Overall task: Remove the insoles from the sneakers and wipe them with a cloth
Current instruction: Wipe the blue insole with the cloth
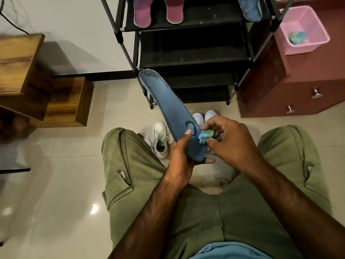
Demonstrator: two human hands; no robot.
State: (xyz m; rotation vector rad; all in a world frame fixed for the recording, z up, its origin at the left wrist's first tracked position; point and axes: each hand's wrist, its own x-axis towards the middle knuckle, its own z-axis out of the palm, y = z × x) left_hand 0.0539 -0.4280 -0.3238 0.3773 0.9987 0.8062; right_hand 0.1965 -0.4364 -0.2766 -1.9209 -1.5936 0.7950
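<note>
The fingers [211,123] of the right hand [231,141] are curling in tight, pinching a small blue-green cloth [205,136] and pressing it against the heel end of a blue insole [168,109]. The left hand [180,157] is gripping that same heel end from below, its thumb lying across the top face and one fingertip peeking out beneath the edge. The insole is slanting up and away from the lap, its toe end pointing toward the black shoe rack [194,53].

Down on the tiled floor between the knees, a white sneaker [160,141] is standing with its opening facing up. Two more white toe caps [205,116] are showing just behind the hands, probably a second pair, though most of them is hidden.

On the rack's top shelf, two pink insoles [142,12] are lying side by side, and another blue one [250,8] is lying further right. A pink basket [308,48] is sitting on the maroon drawer cabinet [280,90], holding a second blue-green cloth [296,38].
</note>
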